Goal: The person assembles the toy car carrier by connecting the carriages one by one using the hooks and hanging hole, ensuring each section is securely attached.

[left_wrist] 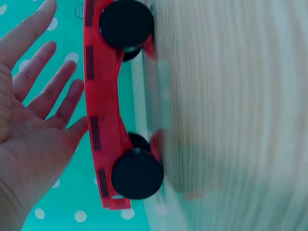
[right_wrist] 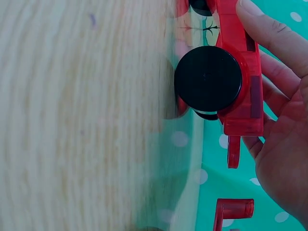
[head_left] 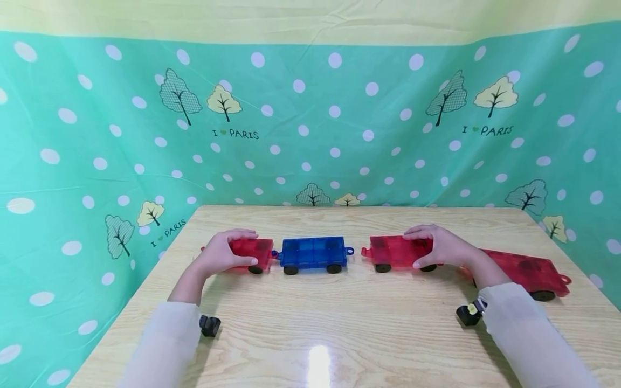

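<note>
A red toy train car [head_left: 264, 250] stands on its black wheels at the left, with my left hand [head_left: 224, 256] around its far end. In the left wrist view the fingers are spread and fairly straight beside the red deck [left_wrist: 102, 91]. A blue train car [head_left: 312, 253] sits to its right, their coupling ends meeting. Across a small gap from the blue car's ring [head_left: 350, 251] is the hook [head_left: 366, 252] of a second red train car [head_left: 390, 250]. My right hand [head_left: 443, 248] grips this one, thumb on the near side and fingers behind.
A third red train car [head_left: 526, 269] stands at an angle on the right, partly behind my right forearm. The wooden table [head_left: 339, 323] ends at the back against a green dotted curtain [head_left: 310, 134]. Wrist cameras [head_left: 468, 315] hang under both sleeves.
</note>
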`<action>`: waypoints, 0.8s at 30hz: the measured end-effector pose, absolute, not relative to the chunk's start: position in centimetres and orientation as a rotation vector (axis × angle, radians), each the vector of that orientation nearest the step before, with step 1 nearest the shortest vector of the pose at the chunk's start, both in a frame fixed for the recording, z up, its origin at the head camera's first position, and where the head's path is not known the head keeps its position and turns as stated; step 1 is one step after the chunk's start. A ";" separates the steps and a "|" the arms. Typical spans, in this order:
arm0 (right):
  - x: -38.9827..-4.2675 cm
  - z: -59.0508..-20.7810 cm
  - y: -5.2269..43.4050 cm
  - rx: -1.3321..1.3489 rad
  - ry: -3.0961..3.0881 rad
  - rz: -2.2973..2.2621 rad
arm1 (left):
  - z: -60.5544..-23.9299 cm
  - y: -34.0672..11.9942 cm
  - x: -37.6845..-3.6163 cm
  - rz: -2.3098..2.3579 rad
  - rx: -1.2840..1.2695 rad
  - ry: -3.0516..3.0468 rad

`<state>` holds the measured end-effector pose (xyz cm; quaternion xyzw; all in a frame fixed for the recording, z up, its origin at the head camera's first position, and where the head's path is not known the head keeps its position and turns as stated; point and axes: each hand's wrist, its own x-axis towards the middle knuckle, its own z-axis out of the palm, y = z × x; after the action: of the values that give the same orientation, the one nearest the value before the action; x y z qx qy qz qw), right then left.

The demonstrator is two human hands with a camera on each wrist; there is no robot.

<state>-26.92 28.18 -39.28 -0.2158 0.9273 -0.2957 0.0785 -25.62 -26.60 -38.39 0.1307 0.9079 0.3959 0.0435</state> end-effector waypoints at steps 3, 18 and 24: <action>-26.8 -39.4 28.2 -0.641 2.774 -0.893 | -38.5 -26.0 -25.1 1.276 0.411 2.754; -26.9 -39.7 28.0 -0.580 2.770 -0.914 | -37.7 -22.7 -24.4 1.278 0.639 2.865; -26.9 -39.7 27.9 -0.532 2.750 -0.944 | -37.0 -21.3 -24.4 1.318 0.737 2.839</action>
<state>-26.91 27.92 -39.71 -0.1791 0.9264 -0.3179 0.0929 -24.36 -21.31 -37.01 0.2292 0.8822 0.4096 -0.0372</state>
